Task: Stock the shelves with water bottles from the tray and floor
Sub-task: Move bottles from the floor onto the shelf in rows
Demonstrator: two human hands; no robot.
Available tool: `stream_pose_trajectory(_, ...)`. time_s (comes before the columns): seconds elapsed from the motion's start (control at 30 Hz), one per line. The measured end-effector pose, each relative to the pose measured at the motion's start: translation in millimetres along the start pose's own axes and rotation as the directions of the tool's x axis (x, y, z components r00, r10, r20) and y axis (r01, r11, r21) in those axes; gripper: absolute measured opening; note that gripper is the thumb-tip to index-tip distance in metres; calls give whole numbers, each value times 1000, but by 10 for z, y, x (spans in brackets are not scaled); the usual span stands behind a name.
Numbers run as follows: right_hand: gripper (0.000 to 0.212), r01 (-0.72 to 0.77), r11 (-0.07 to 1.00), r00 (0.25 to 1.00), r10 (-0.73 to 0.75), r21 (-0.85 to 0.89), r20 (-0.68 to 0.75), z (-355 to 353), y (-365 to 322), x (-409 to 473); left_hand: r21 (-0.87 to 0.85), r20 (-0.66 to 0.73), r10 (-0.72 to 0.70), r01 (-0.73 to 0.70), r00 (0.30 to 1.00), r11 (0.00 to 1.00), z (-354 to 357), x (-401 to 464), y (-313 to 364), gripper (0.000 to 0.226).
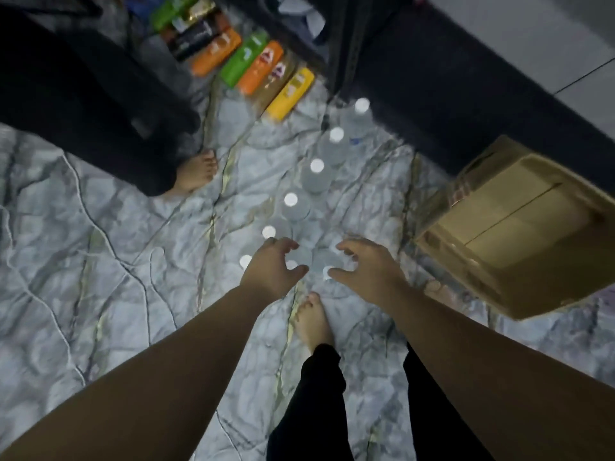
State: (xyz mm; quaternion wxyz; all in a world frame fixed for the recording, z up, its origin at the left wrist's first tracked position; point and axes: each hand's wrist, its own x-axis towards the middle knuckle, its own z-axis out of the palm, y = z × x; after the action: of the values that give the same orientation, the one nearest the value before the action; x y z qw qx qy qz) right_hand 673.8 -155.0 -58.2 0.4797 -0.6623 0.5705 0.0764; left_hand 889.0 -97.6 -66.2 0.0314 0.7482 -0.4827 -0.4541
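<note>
Across the marbled floor [100,227] a row of water bottles [316,168] runs from frame centre toward the upper right, beside a cardboard box [519,234]. This looks like the pickup step: next, each hand must close round a bottle. The left hand [273,264] and right hand [362,264] hover spread, fingers loosely curled, holding nothing, over the nearest caps.

Motion blur smears the colored bottles [253,61]; labels unreadable.

Water bottles [316,174] on floor [100,244], box [519,227] right.
</note>
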Motion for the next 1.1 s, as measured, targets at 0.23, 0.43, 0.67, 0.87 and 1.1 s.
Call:
stream_pose_trajectory(0.23,56,27,991,998,-20,-129,62,725,282,406,20,-18,-35,35,999,999,546,183,-474,54)
stream_pose_trajectory(0.43,25,4,968,1000,-2,-250,8,906,367,576,85,-58,-5,10,998,996,648,361,-553,51)
stream_pose_trajectory(0.67,19,26,977,1000,-26,-211,5,839,403,616,104,-55,-27,32,998,994,640,401,-516,32)
stream_pose_trajectory(0.87,31,86,988,995,-91,-129,-39,558,382,404,85,-60,-14,19,998,996,428,229,-381,30)
stream_pose_trajectory(1.1,17,55,994,988,-68,-98,-139,-92,-32,-104,50,-104,65,-60,992,997,-94,-264,161,27)
